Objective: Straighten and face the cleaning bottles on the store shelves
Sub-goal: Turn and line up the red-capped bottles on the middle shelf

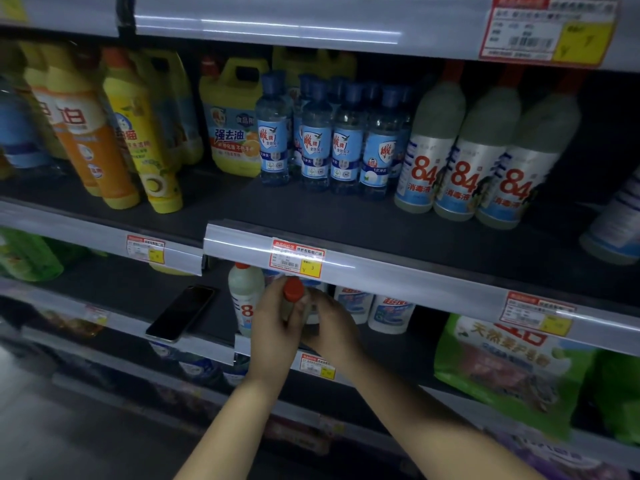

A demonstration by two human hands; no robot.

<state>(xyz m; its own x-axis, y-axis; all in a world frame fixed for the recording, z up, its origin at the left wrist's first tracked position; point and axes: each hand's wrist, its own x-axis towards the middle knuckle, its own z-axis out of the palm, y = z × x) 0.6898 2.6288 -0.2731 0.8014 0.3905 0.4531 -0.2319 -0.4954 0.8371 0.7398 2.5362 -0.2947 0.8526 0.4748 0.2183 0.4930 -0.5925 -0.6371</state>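
I see both hands on the lower shelf [207, 327], wrapped around one red-capped bottle [293, 292] near the shelf's front edge. My left hand [277, 317] has its fingers [268, 294] curled round the bottle's neck and shoulder from the left; my right hand [330, 320] grips the body from the right, its fingers curled against the far side. The bottle tilts toward me, cap forward, and most of its label is hidden behind the hands.

Just to its left stands a second white bottle [244, 299] with a red cap, upright, touching or almost touching the held one; I cannot tell which. To the right, farther back on the same shelf, stand two white jugs [374, 308] with blue labels. A dark phone [181, 313] lies flat on the shelf's near left edge.

On the shelf above, three white bottles marked 84 [464, 157] stand in a row at the right, a cluster of small blue bottles [332, 140] sits in the middle, a yellow jug [235, 123] is beside them, and yellow and orange bottles [114, 133] lean at the left. A green bag [512, 368] rests at the lower right.
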